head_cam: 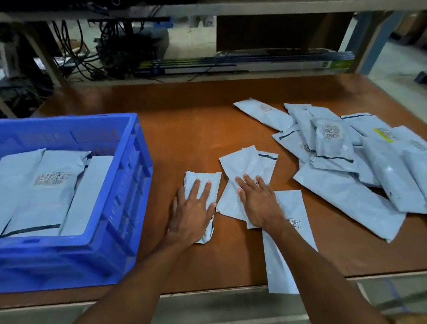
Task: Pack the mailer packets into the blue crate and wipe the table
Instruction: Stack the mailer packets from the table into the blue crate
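The blue crate stands at the left of the brown table, with several pale mailer packets upright inside it. My left hand lies flat, fingers spread, on a small crumpled packet near the table's middle. My right hand presses flat on another packet, which overlaps a long packet that reaches over the front edge. A loose pile of several packets covers the right of the table.
A low shelf frame runs along the back, with tangled cables and equipment under it on the left. Long flat boxes lie behind the table. The table's front edge is close to me.
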Demonstrator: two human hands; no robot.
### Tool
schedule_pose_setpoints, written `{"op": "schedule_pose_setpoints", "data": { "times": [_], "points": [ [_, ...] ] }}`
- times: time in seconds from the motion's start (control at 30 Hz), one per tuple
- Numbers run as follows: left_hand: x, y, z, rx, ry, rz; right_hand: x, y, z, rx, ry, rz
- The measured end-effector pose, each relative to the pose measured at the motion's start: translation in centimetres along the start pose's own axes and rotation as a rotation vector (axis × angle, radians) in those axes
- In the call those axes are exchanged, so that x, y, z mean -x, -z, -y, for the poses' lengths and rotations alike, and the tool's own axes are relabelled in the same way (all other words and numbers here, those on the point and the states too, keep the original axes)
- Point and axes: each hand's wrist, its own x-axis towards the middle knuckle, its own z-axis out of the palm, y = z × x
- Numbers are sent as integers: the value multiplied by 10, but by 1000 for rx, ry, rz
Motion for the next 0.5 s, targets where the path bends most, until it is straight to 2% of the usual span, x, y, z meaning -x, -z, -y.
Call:
{"op": "schedule_pose_setpoints", "data": {
  "times": [0.13, 0.23, 0.33, 0.5],
  "points": [
    [-3, 3, -3, -36, -1, 104, -2, 1, 2, -7, -31, -10],
    [-4, 17, 7, -43, 12, 94, 4, 9, 11, -57, -76, -115],
    [-1, 66, 1, 45, 20, 5, 11, 39, 37, -140, -33, -284],
    [14, 172, 18, 128, -28, -278, 13, 112, 120, -232, 123, -511]
  ]
}}
